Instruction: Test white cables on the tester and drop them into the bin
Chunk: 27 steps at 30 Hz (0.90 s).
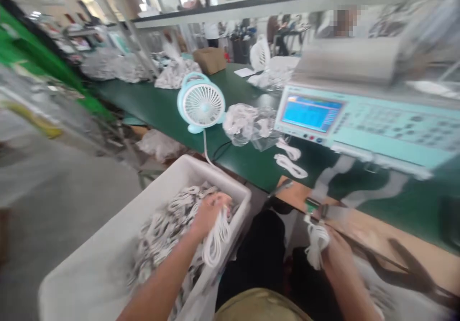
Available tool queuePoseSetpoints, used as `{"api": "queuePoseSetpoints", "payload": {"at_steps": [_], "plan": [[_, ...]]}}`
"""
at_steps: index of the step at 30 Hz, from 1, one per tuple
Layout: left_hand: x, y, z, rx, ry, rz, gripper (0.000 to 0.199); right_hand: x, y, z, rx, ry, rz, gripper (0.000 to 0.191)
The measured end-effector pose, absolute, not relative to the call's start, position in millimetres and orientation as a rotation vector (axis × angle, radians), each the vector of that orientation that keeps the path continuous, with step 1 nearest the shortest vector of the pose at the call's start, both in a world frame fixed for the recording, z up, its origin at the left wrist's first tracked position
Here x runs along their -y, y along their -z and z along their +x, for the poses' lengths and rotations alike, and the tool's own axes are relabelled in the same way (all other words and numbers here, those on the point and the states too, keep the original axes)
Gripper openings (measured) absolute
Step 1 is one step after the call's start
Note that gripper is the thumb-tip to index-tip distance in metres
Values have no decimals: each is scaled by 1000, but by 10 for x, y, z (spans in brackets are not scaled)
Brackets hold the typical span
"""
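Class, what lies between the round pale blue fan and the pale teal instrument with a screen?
Clear plastic bags with white contents, between fan and instrument in the head view.

No lettering is showing legibly. On the right, an instrument (381, 131) is displaying marks too blurred to read on its screen (311, 113).

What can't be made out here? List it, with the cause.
All in the head view:
Text on the screen: blurred and too small.
Right end of the instrument: cut off by the right edge.
Near end of the white bin: cut off by the bottom edge.
Fingers of the right hand: blurred, partly behind the cable coil.
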State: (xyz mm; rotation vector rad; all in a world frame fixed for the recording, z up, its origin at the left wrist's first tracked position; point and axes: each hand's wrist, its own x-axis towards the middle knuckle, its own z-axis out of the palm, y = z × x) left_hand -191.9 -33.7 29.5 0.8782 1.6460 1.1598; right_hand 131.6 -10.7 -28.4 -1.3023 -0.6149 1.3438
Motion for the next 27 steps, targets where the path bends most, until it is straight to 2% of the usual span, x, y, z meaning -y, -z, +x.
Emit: {"api": "queuePoseSetpoints", "payload": {"at_steps": [4, 9, 15, 20, 23, 25, 27], "plan": [[67, -107, -772, -1220, -845, 1048, 31, 89, 205, 1337, 511, -1392, -1226, 32], [-229, 123, 14, -1114, -868, 1116, 42, 79, 108, 1248, 472, -1463, -1148, 31], [-85, 87, 77, -1237, -943, 1243, 40, 262, 98, 1217, 517, -1474, -1157, 37], [237, 47, 33, -1111, -747, 1154, 24, 439, 91, 1382, 504, -1444, -1198, 33], [388, 69, 96, -998, -663, 1240, 32, 454, 35, 1522, 603, -1370, -1220, 33], [440, 81, 154, -1016, -671, 1320, 24, 459, 14, 1593, 713, -1334, -1238, 38], [451, 74, 203, -1020, -651, 1343, 16, 482, 18, 1637, 820, -1300, -1261, 35]]}}
